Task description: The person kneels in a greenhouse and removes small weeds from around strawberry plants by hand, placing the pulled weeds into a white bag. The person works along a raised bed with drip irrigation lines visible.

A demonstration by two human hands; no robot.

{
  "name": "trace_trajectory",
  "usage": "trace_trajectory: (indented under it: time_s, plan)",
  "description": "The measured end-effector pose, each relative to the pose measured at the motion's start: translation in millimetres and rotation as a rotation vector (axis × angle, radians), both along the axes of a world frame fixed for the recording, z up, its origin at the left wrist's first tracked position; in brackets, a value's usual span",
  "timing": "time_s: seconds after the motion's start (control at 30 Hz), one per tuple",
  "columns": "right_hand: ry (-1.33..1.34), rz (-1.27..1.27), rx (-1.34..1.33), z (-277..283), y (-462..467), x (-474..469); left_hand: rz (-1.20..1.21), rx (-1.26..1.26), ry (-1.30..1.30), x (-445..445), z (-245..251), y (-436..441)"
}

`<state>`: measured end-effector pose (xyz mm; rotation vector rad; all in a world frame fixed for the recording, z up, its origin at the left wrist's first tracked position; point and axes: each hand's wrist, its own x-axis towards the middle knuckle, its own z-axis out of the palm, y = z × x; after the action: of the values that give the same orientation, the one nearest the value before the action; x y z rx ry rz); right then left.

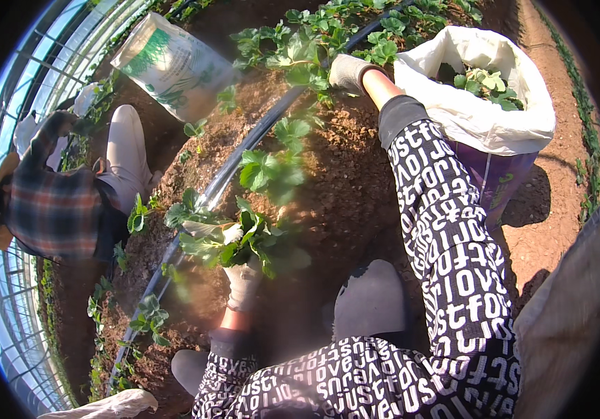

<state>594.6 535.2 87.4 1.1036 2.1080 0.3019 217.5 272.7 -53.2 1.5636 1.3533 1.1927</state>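
Observation:
My left hand (243,280), in a pale knit glove, is closed around the base of a bunch of green leaves (250,238), which look like strawberry leaves. The bunch is above the soil ridge (331,173), near a dark irrigation pipe (258,131). Stretched out to the far end, my gloved right hand (351,74) touches the strawberry plants (308,55) growing beside the pipe. Its fingertips are hidden, so any grip on a stem cannot be made out. Just right of that hand stands an open white sack (520,123) with picked leaves (488,86) inside.
A co-worker (59,204) in a plaid shirt and straw hat crouches on the left. Beyond the pipe, a printed white sack (179,68) leans on the ridge. Greenhouse framing (1,293) curves along the left rim. A dirt path (546,209) runs along the right.

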Motion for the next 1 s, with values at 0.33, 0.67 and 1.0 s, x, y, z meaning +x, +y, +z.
trace_trajectory:
  time_s: [0.33,0.67,1.0]
  plan:
    - [1.146,-0.654,0.236,-24,-6,-24,-0.025,0.014,0.106,-12,0,-4]
    - [1.264,-0.890,0.547,-53,-47,6,-0.036,0.081,0.237,3,17,0]
    - [1.500,-0.971,0.841,-61,-87,25,-0.030,0.259,0.378,21,42,-4]
